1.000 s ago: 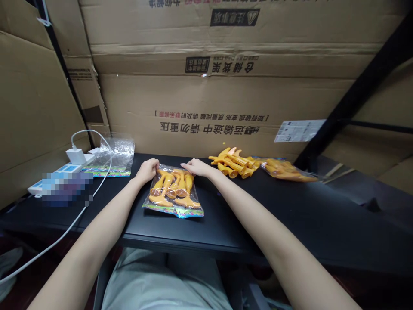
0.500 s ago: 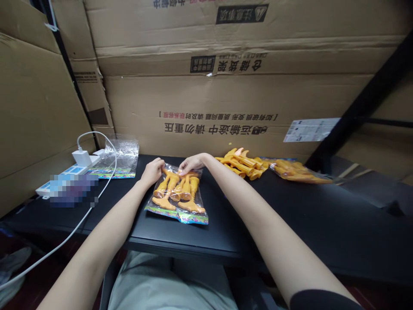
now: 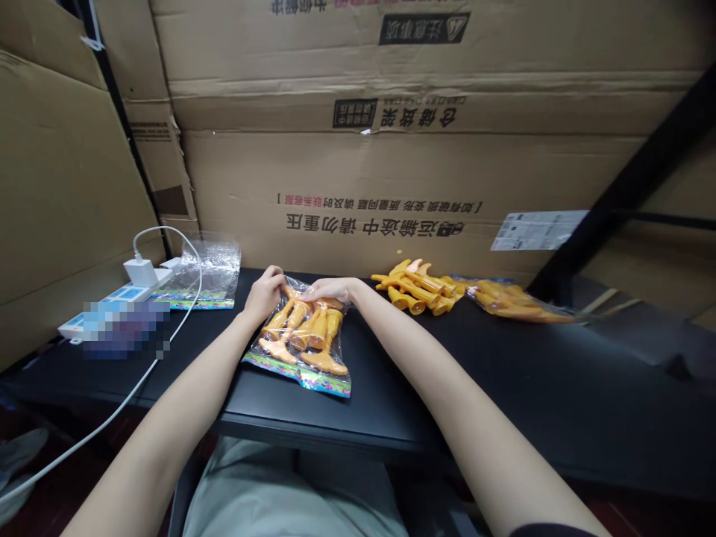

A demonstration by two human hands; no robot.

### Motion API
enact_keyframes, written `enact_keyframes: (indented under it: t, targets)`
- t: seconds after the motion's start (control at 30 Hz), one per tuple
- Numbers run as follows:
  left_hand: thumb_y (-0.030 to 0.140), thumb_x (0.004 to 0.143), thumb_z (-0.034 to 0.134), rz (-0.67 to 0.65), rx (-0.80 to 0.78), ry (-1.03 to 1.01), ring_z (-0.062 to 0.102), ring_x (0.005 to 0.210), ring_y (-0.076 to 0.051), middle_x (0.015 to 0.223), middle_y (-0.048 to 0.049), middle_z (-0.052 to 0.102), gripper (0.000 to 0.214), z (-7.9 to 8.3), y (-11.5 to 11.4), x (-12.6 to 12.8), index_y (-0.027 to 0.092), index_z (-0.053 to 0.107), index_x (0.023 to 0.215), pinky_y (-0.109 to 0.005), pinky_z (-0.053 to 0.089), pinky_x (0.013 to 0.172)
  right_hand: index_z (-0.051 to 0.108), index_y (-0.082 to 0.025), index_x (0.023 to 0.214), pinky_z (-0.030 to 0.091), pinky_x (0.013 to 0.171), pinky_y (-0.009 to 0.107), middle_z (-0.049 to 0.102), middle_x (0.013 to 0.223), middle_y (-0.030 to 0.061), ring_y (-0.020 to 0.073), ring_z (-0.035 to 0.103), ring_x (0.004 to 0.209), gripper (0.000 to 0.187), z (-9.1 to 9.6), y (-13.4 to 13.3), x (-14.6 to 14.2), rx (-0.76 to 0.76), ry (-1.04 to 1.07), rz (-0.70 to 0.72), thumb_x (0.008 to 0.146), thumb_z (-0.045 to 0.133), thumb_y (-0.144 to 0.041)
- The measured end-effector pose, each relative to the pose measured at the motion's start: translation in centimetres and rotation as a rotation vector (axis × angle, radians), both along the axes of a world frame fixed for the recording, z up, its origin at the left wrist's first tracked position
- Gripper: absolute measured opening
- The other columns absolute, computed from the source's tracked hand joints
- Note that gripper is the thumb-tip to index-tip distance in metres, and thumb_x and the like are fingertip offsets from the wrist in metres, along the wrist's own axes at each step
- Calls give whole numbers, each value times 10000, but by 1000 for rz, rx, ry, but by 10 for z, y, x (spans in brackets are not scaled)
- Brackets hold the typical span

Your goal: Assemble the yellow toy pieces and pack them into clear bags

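A clear plastic bag with a colourful printed strip along its near edge lies on the black table in front of me. Inside it are several orange plastic pieces, some shaped like toy hammers. My left hand pinches the bag's far left corner, fingers closed. At the far right end, my right hand is closed over the bag's top, thumb toward the orange pieces; part of its fingers is hidden.
A pile of loose orange pieces lies at the back right, beside another filled bag. Flat clear bags rest at the back left near a power strip with a white cable. Cardboard walls the back.
The near edge of the bag has swung a little left and toward me. My right hand has shifted slightly left and down at the bag's top, while my left keeps its corner.
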State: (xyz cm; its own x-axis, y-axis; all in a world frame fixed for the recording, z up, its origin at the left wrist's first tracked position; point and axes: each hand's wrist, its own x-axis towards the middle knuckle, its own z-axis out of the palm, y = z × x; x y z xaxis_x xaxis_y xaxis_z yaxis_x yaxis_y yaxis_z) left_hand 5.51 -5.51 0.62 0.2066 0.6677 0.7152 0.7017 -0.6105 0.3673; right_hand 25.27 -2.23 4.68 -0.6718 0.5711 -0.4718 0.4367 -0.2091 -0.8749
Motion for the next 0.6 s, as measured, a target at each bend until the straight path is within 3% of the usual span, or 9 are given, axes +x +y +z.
enact_keyframes:
  t: [0.1,0.23,0.47,0.6]
  targets:
    - [81,807,423,46,43,-93,558,942,-153,1094,-70,537,200,2,0,-2,186,591,774,-245,446,765,662,-107,677,535,590,245,694,649,74,163,650,588,330,3,0,13,105,84,-89,584,837,-371]
    - [120,843,424,109,52,-202,553,999,-172,1083,-83,528,185,2,4,-10,191,593,874,-270,460,817,652,-105,692,540,608,268,693,684,84,163,645,603,306,17,-6,45,225,230,-292,649,805,-367]
    - [98,828,398,157,55,-254,555,911,-175,973,-73,544,180,-5,13,-17,184,554,854,-306,451,866,650,-128,828,559,671,355,699,778,123,207,667,677,178,44,-36,130,446,421,-822,819,641,-306]
    - [91,804,413,161,23,-233,556,872,-172,977,-68,555,182,-9,14,-16,190,550,872,-305,451,851,641,-109,856,549,660,377,696,838,202,231,689,743,300,46,-47,183,669,325,-1099,941,417,-289]
